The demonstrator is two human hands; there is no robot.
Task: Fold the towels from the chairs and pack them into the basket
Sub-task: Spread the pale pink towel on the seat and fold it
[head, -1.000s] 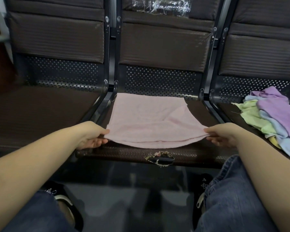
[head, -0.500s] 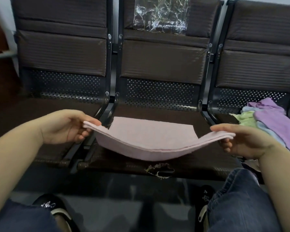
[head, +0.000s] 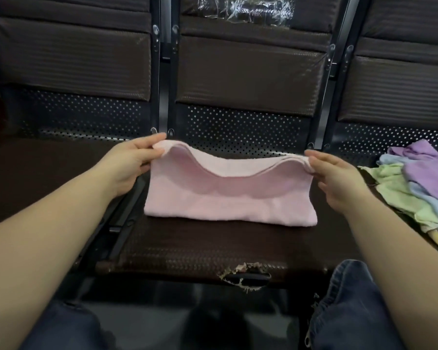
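The left hand (head: 127, 165) pinches the upper left corner of the soft pink terry towel (head: 228, 198), thumb on top and fingers curled underneath, clamped tight on the doubled edge. The right hand (head: 339, 178) does the same at the upper right corner, thumb and fingertips closed on the layered hem. Between the two grips the top edge sags in a shallow curve, showing two layers lying one over the other. The towel is folded in half, its lower fold resting on the dark brown woven seat of the middle chair (head: 213, 248), its upper edge lifted clear of the seat. Near the front lip of that seat there is a ragged tear (head: 243, 275). On the right-hand seat lies a loose heap of towels in purple, light blue, pale green and yellow (head: 415, 188), well apart from the pink one. Behind stand padded brown backrests (head: 250, 74) over perforated black metal panels, and crinkled clear plastic (head: 245, 7) clings to the middle backrest. Blue denim knees (head: 352, 311) show at the bottom.
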